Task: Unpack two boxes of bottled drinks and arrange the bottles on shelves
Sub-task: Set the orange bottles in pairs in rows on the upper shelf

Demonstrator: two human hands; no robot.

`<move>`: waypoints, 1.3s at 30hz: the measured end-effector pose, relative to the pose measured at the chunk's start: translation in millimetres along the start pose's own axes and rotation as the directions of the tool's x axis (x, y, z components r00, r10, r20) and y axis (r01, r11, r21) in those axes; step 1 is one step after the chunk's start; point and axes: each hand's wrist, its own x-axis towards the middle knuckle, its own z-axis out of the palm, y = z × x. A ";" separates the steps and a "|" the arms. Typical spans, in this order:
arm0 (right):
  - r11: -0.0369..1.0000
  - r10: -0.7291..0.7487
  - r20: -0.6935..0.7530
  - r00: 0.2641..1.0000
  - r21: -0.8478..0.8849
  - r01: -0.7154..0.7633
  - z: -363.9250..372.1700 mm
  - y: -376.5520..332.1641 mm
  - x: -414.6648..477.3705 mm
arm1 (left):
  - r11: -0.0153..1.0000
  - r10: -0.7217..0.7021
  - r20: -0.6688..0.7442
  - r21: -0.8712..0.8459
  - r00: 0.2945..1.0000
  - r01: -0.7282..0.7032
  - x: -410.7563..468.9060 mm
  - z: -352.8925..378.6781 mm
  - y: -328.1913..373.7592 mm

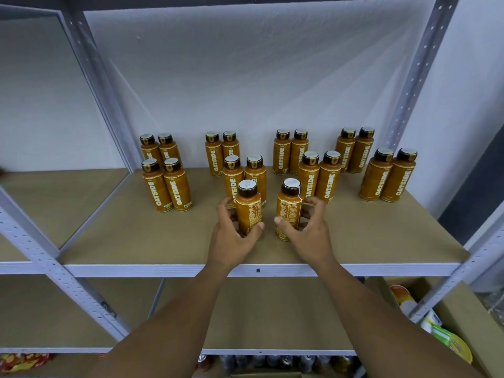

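Both hands are working at the front of a tan board shelf with a grey metal frame (136,236). The left hand (233,236) is grasping an orange plastic bottle with a dark brown cap (248,205), thumb on the near face and fingers wrapping behind it. The right hand (309,236) is grasping a second orange bottle of the same kind (289,208), thumb pressing the near face and fingers curling round its right side. Both bottles are standing upright on the board, close together but apart, with their printed back panels facing the camera. Behind them, sixteen matching orange bottles (177,186) are standing in pairs in two staggered rows, four pairs at the back and four nearer the front, their labels reading OATSIDE. The held pair is sitting just in front of the second and third nearer pairs. A white wall (245,77) is closing off the rear of the unit. At lower right, an open brown cardboard box (463,323) is holding packaged goods.
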 end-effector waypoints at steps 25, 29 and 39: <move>0.997 0.041 -0.008 0.999 -0.066 -0.041 1.1 0.2 2.5 | 0.999 -0.034 -0.001 0.005 0.999 0.034 2.0 0.5 1.7; 0.997 0.036 0.001 0.999 -0.065 -0.036 0.3 -0.7 2.0 | 0.999 -0.032 0.006 0.004 0.999 0.032 1.4 -0.3 3.5; 0.999 0.009 0.084 0.996 -0.037 -0.006 -2.0 1.4 0.3 | 1.000 -0.008 0.094 0.016 0.996 0.006 2.0 -2.7 0.0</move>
